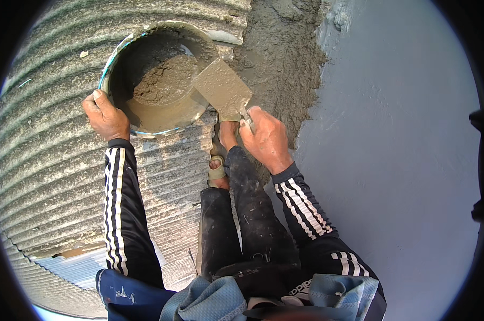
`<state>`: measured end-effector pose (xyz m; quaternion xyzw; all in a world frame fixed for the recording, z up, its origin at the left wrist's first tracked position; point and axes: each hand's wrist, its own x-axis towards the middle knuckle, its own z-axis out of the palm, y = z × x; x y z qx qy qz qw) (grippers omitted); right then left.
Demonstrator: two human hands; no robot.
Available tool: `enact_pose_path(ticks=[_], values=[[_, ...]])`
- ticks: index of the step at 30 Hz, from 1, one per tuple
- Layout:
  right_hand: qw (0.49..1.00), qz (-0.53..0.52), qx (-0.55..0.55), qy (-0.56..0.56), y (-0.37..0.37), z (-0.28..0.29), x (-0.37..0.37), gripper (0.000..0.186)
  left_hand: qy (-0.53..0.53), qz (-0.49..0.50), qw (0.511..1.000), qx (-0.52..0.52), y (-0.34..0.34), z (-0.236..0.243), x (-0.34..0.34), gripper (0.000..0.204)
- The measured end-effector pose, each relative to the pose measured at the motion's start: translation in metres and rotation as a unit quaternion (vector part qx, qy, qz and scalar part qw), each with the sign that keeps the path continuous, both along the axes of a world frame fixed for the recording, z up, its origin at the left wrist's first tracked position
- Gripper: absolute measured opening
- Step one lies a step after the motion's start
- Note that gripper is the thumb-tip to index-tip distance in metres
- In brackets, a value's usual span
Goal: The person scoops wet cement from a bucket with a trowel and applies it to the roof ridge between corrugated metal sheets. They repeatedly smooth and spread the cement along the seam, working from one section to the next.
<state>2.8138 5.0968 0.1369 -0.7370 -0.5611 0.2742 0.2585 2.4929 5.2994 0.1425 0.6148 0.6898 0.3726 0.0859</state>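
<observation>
My left hand (pixel 107 116) is closed on the near left rim of a round bucket (pixel 113 69), thumb over the edge. Wet grey-brown mortar (pixel 169 80) lies inside, heaped in the middle and smeared up the walls. In my right hand (pixel 267 138) is the handle of a trowel (pixel 223 88); the fingers are wrapped round it. The trowel's flat, squarish blade is coated with mortar and overlaps the bucket's right rim, pointing up and left. The far end of the handle is hidden in my fist.
Corrugated roofing sheets (pixel 49 160) spread out on the left. A rough strip of wet mortar (pixel 279 59) runs along a smooth grey wall or slab (pixel 391 160) on the right. My sandalled feet (pixel 218 170) stand between, close to the bucket. A small pale lump (pixel 83 54) lies on the sheets.
</observation>
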Motion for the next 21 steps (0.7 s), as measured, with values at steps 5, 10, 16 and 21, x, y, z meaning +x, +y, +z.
enact_pose_path(ticks=[5, 10, 16, 21], values=[[0.957, 0.209, -0.115, -0.166, 0.128, 0.007, -0.073, 0.014, -0.009, 0.030, 0.999, 0.005, -0.003, 0.006, 0.008, 0.042], [0.965, 0.235, -0.109, -0.042, 0.169, -0.016, -0.110, 0.020, -0.004, 0.038, 0.999, -0.022, -0.003, 0.009, 0.011, 0.042], [0.986, 0.155, -0.010, 0.066, 0.109, -0.025, -0.086, 0.023, -0.023, 0.030, 0.999, -0.006, -0.005, 0.003, 0.009, 0.043], [0.988, 0.137, 0.052, 0.046, 0.119, -0.003, -0.068, 0.021, -0.030, -0.002, 0.999, 0.020, -0.004, 0.000, 0.003, 0.039]])
